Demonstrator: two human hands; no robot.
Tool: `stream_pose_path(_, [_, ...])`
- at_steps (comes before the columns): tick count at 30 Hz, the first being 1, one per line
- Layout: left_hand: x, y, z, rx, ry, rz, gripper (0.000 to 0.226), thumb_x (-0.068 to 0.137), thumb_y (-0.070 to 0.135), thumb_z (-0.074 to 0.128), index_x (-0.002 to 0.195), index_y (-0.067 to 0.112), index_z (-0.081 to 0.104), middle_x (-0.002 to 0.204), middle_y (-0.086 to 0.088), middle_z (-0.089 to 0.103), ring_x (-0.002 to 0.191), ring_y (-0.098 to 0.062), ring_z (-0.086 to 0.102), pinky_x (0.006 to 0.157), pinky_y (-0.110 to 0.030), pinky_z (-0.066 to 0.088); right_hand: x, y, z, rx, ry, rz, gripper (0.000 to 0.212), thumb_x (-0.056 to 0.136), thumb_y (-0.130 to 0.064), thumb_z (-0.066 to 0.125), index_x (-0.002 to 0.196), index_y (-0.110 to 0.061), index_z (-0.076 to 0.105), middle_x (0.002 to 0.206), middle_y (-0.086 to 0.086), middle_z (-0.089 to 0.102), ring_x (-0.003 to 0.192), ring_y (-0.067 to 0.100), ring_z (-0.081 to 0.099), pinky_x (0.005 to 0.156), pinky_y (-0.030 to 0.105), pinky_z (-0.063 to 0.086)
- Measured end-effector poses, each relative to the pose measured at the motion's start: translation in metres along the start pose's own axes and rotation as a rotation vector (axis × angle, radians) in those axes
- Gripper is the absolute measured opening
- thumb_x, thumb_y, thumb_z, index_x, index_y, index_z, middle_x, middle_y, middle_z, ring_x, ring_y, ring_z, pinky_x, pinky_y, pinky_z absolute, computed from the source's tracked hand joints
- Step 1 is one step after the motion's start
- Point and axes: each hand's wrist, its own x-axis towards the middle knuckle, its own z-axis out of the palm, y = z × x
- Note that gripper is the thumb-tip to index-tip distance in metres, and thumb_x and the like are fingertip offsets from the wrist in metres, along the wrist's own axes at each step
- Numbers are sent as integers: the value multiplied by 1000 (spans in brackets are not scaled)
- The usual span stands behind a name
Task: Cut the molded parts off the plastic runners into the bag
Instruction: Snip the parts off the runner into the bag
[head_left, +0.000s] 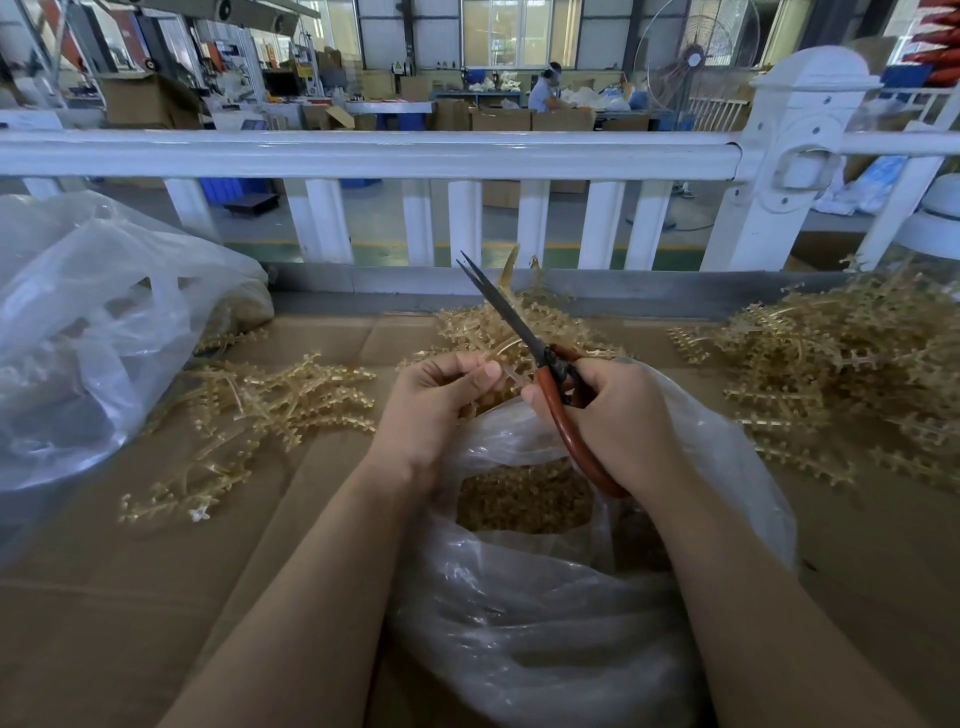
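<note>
Head view puts both my hands over the mouth of the clear bag (545, 597) at the near middle of the bench (130, 597), which is covered in flattened cardboard. My left hand (436, 400) has its fingers (485, 371) curled in a pinch around a short pale length of runner (511, 375), held just above the bag opening. My right hand (618, 410) is wrapped around the red handles of the scissors (524, 332), and I judge the dark blades, pointing up and away toward the far edge, to be nearly closed; I cannot tell whether they touch the runner right now. Inside the bag lies a heap of small amber parts (524, 499), so a good share looks done. Uncut runners (841, 364) are piled at the far right of the bench, another tangle (498, 322) sits at the far middle just beyond my hands, and spent-looking strips (249, 410) lie to the left. A second, larger bag (93, 322) slumps at the far left corner. I judge these runners to be very light, thin and springy, stiff enough to snap back and tangle by their side branches, so I would hold each one by its central spine close to the cut, keeping the branch over the bag so the tiny parts drop in rather than flick away
</note>
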Motion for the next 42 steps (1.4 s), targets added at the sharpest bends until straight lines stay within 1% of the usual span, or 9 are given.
stream_pose_path(7, [1,0,1,43,-21,-38,15,90,3,64,75,2,65,62,-1,61,54,-8,54,53,-17,47,3,1,3,68,14,28,17,86,-35,77,80,-19,75,63,-7,69,56,11,66,59,43,60])
stream_pose_path(10, [0,0,3,4,27,-73,6,83,6,70,79,4,66,65,-2,63,59,-12,57,57,-22,50,3,0,4,65,25,6,19,87,-36,76,82,-18,75,64,-6,70,59,11,66,61,42,59])
stream_pose_path(12, [0,0,3,-31,52,-86,18,76,12,76,88,2,67,66,-4,62,61,-17,56,60,-28,51,2,-1,3,50,10,-6,20,87,-37,75,85,-17,75,66,-7,70,62,10,67,63,42,60])
stream_pose_path(15, [-1,2,3,-31,61,-85,14,73,21,79,80,11,72,70,-8,62,67,-21,54,69,-34,47,2,-2,1,26,4,-28,20,88,-36,74,84,-17,74,67,-6,70,63,11,67,64,43,59])
stream_pose_path(20, [0,4,5,64,109,-70,13,81,18,75,71,12,72,67,-7,66,61,-15,57,61,-25,50,3,-1,0,-35,-8,-74,16,88,-35,74,82,-21,72,65,-10,67,64,5,64,63,33,56])
stream_pose_path(26, [1,3,6,56,176,-31,18,86,3,71,69,10,72,68,-9,69,55,-11,57,57,-20,50,3,4,3,-48,18,-31,25,85,-47,74,87,-22,74,70,-12,70,67,3,66,64,30,58])
stream_pose_path(32, [2,4,0,21,219,13,19,86,7,71,70,15,74,69,-5,67,60,-11,57,62,-23,48,2,6,-3,-200,-4,-1,66,62,-89,53,91,-33,71,69,-22,65,66,-4,60,58,16,46])
stream_pose_path(36, [2,5,0,-11,226,26,28,89,6,67,64,19,70,68,-2,64,60,-9,56,57,-18,46,1,6,-4,-287,-22,-66,65,70,-89,55,107,-37,66,76,-28,57,70,-11,49,59,9,33])
stream_pose_path(42, [1,8,-3,-30,156,23,33,94,2,55,66,19,62,67,0,56,62,-9,51,59,-18,42,0,5,-5,-331,-32,-110,62,71,-88,54,106,-38,63,75,-32,50,70,-15,44,58,6,26])
